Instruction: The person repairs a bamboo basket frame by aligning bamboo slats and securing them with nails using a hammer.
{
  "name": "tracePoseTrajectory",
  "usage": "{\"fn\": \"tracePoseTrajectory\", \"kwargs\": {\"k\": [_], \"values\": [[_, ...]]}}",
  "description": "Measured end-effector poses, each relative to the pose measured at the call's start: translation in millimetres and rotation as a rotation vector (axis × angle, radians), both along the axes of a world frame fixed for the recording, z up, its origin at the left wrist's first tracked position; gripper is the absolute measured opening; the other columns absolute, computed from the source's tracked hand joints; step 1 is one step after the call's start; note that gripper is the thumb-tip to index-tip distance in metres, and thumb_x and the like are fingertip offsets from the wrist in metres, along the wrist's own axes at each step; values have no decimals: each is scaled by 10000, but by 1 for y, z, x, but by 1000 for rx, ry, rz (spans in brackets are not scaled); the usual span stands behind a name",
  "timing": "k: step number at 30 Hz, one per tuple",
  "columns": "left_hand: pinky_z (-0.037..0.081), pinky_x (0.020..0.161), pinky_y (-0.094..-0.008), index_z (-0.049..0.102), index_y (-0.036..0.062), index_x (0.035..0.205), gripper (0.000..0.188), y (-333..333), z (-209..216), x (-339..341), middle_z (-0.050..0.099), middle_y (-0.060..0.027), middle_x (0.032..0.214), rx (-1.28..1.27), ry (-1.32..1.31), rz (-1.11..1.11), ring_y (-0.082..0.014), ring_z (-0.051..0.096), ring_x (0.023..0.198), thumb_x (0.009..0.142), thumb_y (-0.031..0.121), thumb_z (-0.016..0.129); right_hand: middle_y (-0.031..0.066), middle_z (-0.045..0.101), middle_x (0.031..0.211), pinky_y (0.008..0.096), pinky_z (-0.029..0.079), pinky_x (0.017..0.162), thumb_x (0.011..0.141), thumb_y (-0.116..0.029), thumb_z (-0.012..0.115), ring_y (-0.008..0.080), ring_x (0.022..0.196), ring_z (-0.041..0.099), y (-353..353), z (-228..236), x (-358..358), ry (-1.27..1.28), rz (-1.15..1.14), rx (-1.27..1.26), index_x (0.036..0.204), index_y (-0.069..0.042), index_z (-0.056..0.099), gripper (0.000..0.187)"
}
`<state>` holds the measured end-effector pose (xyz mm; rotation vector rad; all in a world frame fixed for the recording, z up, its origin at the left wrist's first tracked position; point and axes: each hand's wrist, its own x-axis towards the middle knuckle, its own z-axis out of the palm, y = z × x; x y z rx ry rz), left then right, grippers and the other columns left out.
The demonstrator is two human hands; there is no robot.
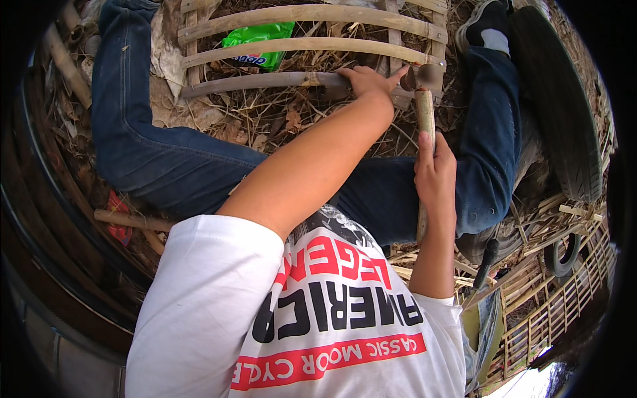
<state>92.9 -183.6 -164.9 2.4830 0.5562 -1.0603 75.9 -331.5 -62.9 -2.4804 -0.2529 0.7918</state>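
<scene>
Red and black lettering crosses the white shirt (345, 312) upside down, and I spot print on the green packet (265, 40). My right grip (435, 169) is wrapped round the hammer (425, 113), long axis up the view, head away from the body, by the right end of the grey slat (265, 81). My left grip (371, 82) lies over that slat; clamped or not, I can't tell.
</scene>
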Motion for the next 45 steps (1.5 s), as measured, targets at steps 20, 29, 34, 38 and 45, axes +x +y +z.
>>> {"fn": "tracePoseTrajectory", "kwargs": {"k": [20,29,34,38,45], "values": [[324,992,-684,451,355,1391,499,-11,-26,4,570,-151,1284,93,-56,30,-364,495,1242,921,252,583,145,505,601,380,390,532,1025,-340,466,270,546,470,21,6,-9,-198,128,-60,834,20,532,413],[321,998,-684,586,218,1312,438,-13,-30,-2,574,-133,1287,100,-65,8,-339,503,1236,883,299,619,240,555,653,454,410,568,1017,-317,470,447,605,526,30,10,-19,-173,116,-90,850,33,521,392],[314,1008,-680,585,209,1310,415,-8,-22,8,578,-126,1283,64,-68,98,-337,511,1231,902,282,601,222,544,640,429,416,568,1014,-323,480,395,562,485,24,2,-13,-192,145,-98,844,36,518,398],[304,1000,-703,581,238,1316,357,-11,-22,3,581,-152,1276,128,-31,39,-353,511,1228,972,294,500,83,479,584,328,358,498,1029,-348,456,185,516,424,16,-13,-11,-223,186,-82,869,9,550,402],[300,1007,-694,473,155,1425,587,-9,-19,2,524,-238,1335,31,-102,9,-416,491,1239,1001,530,318,84,443,577,332,361,514,1038,-343,442,160,528,391,13,1,-22,-205,93,-53,845,18,525,418]]}}
